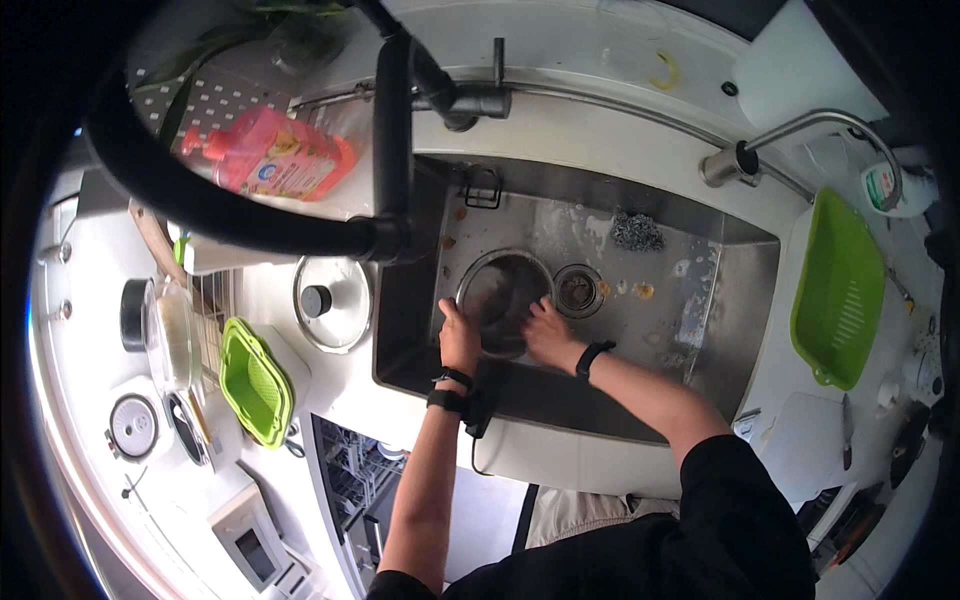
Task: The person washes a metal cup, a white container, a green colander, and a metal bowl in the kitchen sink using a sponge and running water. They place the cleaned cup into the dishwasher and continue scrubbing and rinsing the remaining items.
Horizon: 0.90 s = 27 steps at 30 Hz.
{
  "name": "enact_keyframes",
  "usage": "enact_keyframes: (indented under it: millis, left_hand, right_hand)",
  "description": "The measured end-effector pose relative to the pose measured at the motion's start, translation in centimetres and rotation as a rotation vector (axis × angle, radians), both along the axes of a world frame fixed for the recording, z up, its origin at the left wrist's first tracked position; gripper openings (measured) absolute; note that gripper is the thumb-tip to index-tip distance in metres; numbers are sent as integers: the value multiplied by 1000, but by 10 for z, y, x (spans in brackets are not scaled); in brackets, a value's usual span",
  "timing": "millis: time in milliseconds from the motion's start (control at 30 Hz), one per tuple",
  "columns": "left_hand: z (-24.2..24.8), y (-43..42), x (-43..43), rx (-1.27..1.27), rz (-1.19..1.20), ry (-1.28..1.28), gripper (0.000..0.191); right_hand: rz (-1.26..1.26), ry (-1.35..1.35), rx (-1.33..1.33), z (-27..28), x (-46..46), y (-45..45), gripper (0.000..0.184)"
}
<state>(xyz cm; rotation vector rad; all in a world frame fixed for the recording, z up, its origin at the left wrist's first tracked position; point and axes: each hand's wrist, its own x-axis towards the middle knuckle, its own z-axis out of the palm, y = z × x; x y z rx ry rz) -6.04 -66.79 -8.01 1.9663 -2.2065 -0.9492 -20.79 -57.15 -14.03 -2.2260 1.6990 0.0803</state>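
Note:
A round metal pot (499, 289) lies tilted in the stainless-steel sink (675, 375), left of the drain (578, 291). My left hand (459, 334) grips the pot's left rim, the thumb lying on its edge. My right hand (550, 330) is at the pot's lower right side, fingers bent; the blur hides whether it holds anything. A steel wool scourer (637, 231) rests on the sink floor at the upper right, with orange food scraps (643, 290) and suds nearby. A glass lid (332, 304) with a black knob lies on the counter left of the sink.
The black tap hose (225, 217) arches over the upper left. A pink soap bottle (281, 161) lies behind it. Green colanders stand left (257, 386) and right (840, 292) of the sink. A knife (847, 431) lies by a white cutting board (806, 442). Below left, a dishwasher (360, 465) stands open.

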Motion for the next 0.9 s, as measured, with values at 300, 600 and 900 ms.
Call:
enact_keyframes:
  millis: [300, 600, 900]
  left_hand:
    - [-5, -25, 17, 350, 13, 12, 31]
    - [-38, -65, 9, 254, -508, -88, 48]
    - [-40, -1, 1, 397, 178, 319, 42]
  right_hand:
    - [-532, -1034, 335, -15, 48, -16, 28]
    - [-222, -498, 426, 14, 35, 28, 27]
    - [-1069, -1732, 382, 1, 53, -40, 38]
